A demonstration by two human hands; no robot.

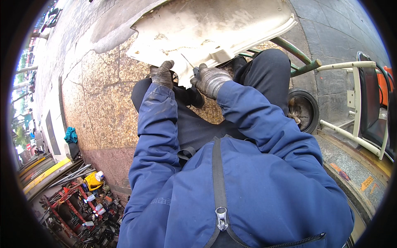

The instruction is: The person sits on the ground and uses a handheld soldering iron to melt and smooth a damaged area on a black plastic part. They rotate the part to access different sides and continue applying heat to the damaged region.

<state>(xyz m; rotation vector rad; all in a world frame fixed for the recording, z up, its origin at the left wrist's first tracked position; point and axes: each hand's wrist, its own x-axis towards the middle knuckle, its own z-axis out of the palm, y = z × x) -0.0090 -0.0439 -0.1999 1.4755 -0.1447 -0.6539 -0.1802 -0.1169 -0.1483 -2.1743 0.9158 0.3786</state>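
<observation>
A large cream-white molded panel (215, 29), scuffed and stained, lies across the upper middle in front of my knees. My left hand (162, 75), in a grey knit glove, has its fingers closed on the panel's near edge. My right hand (209, 80), also gloved, is closed round the dark handle of a slim tool (196, 71) beside that edge, right of my left hand. The tool's thin metal shaft angles up-left over the panel. What lies under the panel is mostly hidden by my hands and legs.
At right are a green metal tube (297, 53), a black round tub or tyre (310, 122) and a cream tubular frame with a dark seat (370, 107). At lower left are a red rack of tools (70, 206), a yellow object (93, 182) and a teal cloth (70, 134).
</observation>
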